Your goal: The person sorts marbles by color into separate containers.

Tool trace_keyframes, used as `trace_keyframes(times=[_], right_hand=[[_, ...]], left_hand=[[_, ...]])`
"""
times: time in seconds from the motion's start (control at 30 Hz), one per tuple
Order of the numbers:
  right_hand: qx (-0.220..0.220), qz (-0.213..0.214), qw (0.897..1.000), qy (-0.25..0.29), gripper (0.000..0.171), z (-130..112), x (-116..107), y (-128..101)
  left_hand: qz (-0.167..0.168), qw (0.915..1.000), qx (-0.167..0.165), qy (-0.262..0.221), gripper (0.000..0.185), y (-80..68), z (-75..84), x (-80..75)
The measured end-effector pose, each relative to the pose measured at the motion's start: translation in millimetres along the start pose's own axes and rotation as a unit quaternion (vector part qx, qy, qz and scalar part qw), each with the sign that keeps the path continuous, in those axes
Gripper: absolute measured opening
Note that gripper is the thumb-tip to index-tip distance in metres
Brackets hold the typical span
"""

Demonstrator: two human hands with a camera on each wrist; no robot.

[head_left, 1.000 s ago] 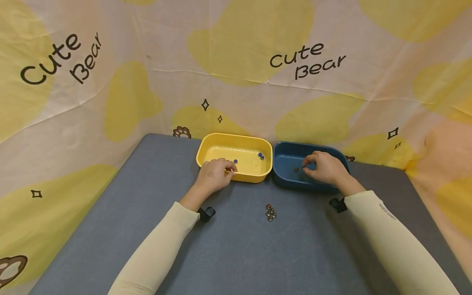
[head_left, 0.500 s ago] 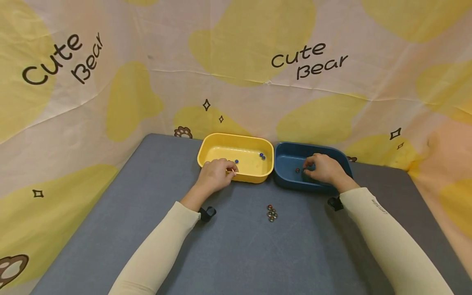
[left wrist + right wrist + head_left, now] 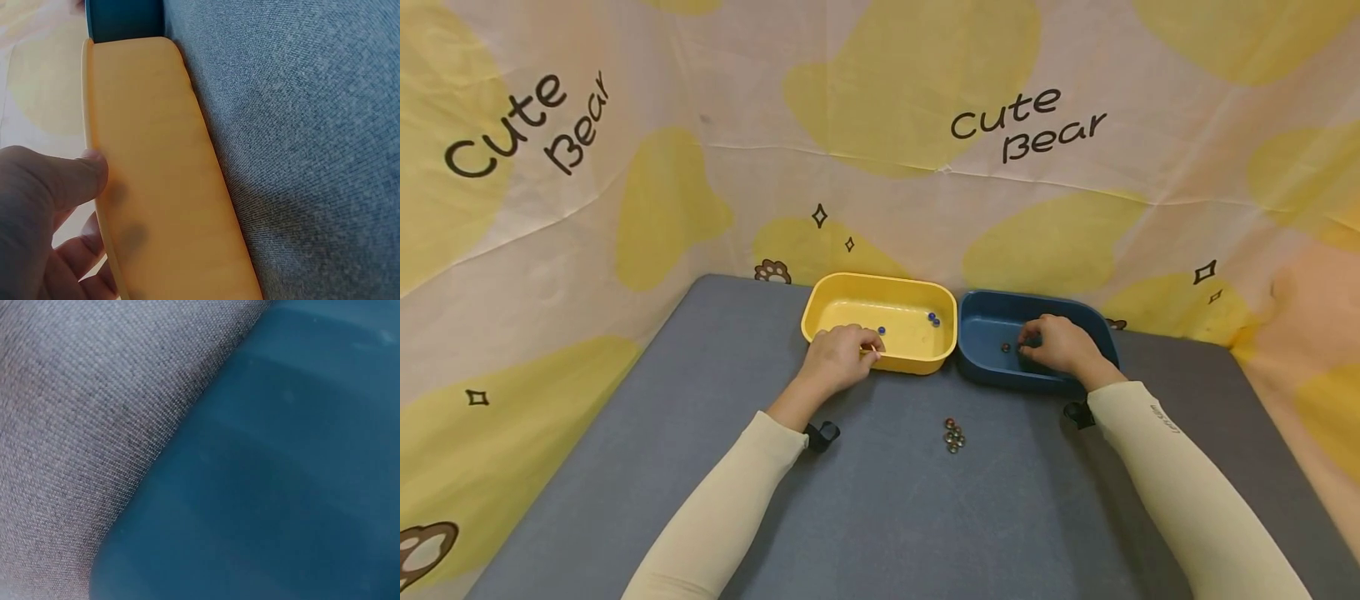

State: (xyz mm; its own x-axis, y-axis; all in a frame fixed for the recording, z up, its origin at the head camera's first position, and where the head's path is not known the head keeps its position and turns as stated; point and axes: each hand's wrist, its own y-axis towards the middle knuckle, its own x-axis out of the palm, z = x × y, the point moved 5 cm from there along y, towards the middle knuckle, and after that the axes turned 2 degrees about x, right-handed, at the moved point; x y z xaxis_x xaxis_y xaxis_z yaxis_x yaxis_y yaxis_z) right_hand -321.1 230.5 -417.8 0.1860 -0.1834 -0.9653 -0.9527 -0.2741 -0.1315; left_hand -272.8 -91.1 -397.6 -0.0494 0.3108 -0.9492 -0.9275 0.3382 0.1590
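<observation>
My left hand [image 3: 837,358] holds the near rim of the yellow bin [image 3: 917,363]. In the left wrist view the thumb [image 3: 84,178] presses on the rim and the other fingers lie behind the wall. Several blue marbles [image 3: 932,319] lie inside this bin. Over the blue bin [image 3: 977,307], my right hand [image 3: 1056,343] has its fingers curled, pinching what appears to be a small dark marble at the fingertips, mostly hidden. A brownish marble [image 3: 1005,347] lies on that bin's floor, left of the fingertips. The right wrist view shows only the blue bin's outer wall [image 3: 269,487] and cloth.
On the grey table [image 3: 880,525], in front of the bins, is a small cluster of brownish and greenish marbles [image 3: 953,437]. Both bins stand side by side near the back edge, close to a printed cloth backdrop [image 3: 880,100].
My right hand has sunk slightly lower into the blue bin, its forearm shifting a little left. My left hand keeps its hold on the yellow bin's rim.
</observation>
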Motion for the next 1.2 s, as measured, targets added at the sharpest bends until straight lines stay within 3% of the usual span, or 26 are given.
trace_keyframes(times=[0.93, 1.2], right_hand=[[0.007, -0.011, 1.0, 0.003, 0.018, 0.7, 9.1, 5.0], [0.01, -0.011, 1.0, 0.01, 0.04, 3.1, 3.4, 2.1]], left_hand=[[-0.001, 1.0, 0.006, 0.007, 0.004, 0.1, -0.8, 1.7], [0.0, 1.0, 0.005, 0.005, 0.004, 0.4, -0.3, -0.5]])
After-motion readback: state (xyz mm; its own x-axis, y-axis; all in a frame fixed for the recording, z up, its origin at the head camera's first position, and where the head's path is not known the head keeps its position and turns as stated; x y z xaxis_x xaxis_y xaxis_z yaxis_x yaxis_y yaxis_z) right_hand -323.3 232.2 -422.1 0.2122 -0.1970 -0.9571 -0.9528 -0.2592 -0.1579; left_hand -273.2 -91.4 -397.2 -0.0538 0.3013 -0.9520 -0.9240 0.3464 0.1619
